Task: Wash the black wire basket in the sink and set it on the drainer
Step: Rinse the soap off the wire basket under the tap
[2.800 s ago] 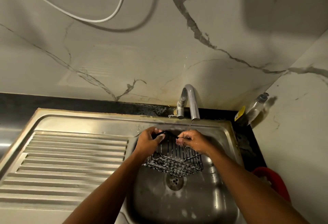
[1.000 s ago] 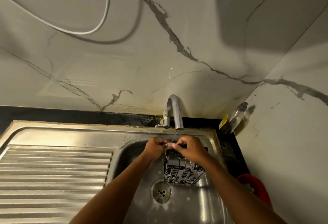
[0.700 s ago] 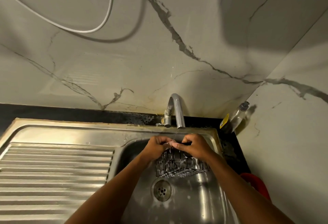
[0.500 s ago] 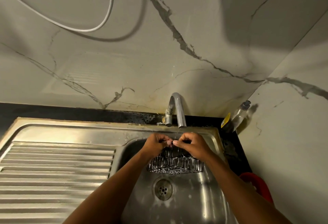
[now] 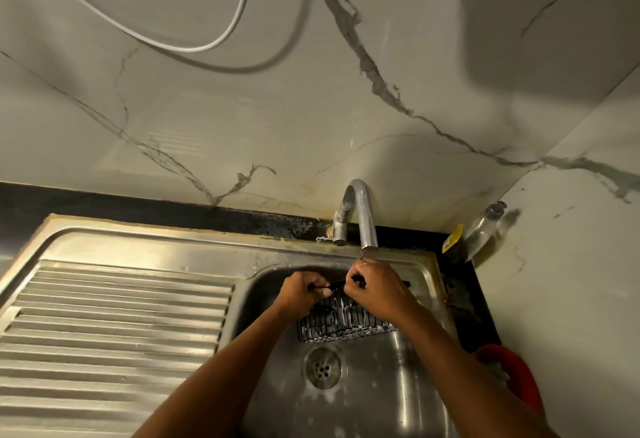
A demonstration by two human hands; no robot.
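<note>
Here, the left hand [image 5: 302, 290] and right hand [image 5: 375, 288] both grip the top rim of the black wire basket [image 5: 341, 322], fingers curled, holding it inside the sink [image 5: 363, 399] basin below the faucet [image 5: 362, 215], above the drain [image 5: 322, 367].

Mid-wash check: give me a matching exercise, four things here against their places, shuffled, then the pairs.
1 black wire basket
2 drain
3 clear bottle
4 drainer

A back right corner, against the wall
B left of the sink
C held by left hand and right hand, below the tap
D sink floor, near side of the basket

Pairs: 1-C, 2-D, 3-A, 4-B
</note>
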